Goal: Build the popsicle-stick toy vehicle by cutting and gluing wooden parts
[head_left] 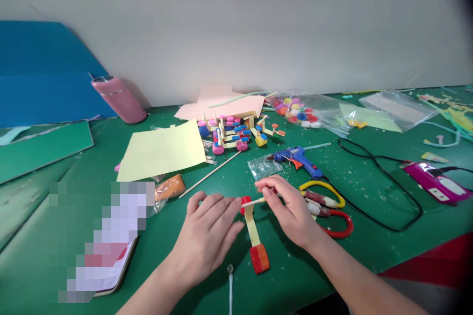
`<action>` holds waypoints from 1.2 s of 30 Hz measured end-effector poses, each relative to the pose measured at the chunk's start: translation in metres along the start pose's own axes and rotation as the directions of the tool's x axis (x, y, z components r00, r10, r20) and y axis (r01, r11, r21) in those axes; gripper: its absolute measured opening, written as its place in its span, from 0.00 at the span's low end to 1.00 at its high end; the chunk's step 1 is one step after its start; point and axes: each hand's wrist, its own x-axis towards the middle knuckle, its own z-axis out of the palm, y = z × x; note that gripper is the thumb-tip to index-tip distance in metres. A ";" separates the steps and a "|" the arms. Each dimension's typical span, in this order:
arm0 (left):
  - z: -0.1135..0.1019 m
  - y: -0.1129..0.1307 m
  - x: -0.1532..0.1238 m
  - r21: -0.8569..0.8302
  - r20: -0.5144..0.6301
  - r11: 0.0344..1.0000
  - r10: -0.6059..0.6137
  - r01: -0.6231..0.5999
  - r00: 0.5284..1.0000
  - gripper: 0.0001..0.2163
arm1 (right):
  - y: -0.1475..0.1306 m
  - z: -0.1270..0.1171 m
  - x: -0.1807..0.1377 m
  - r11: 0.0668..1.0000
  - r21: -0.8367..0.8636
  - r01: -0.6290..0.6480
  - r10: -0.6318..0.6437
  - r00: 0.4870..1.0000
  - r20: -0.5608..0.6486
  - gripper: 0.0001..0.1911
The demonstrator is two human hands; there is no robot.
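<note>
**Over a green table, two hands meet at a small stick-built piece**

From the head view, the table (295,270) spreads under both forearms. Just in front of the person lies the small piece: a flat pale bar (253,229) with a red end (245,206) on the far side and a red-and-orange block (259,259) on the near side. The right hand (291,211) is closed in a pinch, thumb against fingers, on a thin pale stick (253,203) whose free end lies across the red end. The left hand (210,229) has its fingers nearly straight and together, thumb a little apart, with the fingertips right at the red end; whether they grip it or only rest against it, I cannot tell from this angle.

Beyond the right hand are scissors (321,199) with yellow and red handles, and a blue glue gun (301,160) beside a small clear bag (263,166). Beyond the left hand, a longer stick (210,174) lies slanted near an orange lump (170,188) in clear wrap. Farther back sit a pale yellow sheet (162,150), a cluster of colourful small models (232,133) and a bag of coloured caps (297,110).
</note>
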 end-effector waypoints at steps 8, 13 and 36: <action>-0.004 0.004 -0.003 -0.628 0.066 0.485 -0.746 0.608 0.663 0.08 | 0.013 -0.004 -0.007 0.980 0.165 -0.108 0.146 0.959 -0.244 0.06; 0.002 0.004 -0.009 -0.660 0.053 0.383 -0.835 0.646 0.548 0.15 | 0.015 -0.012 -0.010 0.979 0.187 -0.079 0.145 0.918 -0.369 0.11; 0.008 0.026 0.021 -0.559 0.363 0.396 -0.673 0.728 0.645 0.18 | -0.001 -0.001 -0.005 0.999 -0.031 -0.031 0.032 0.999 0.035 0.08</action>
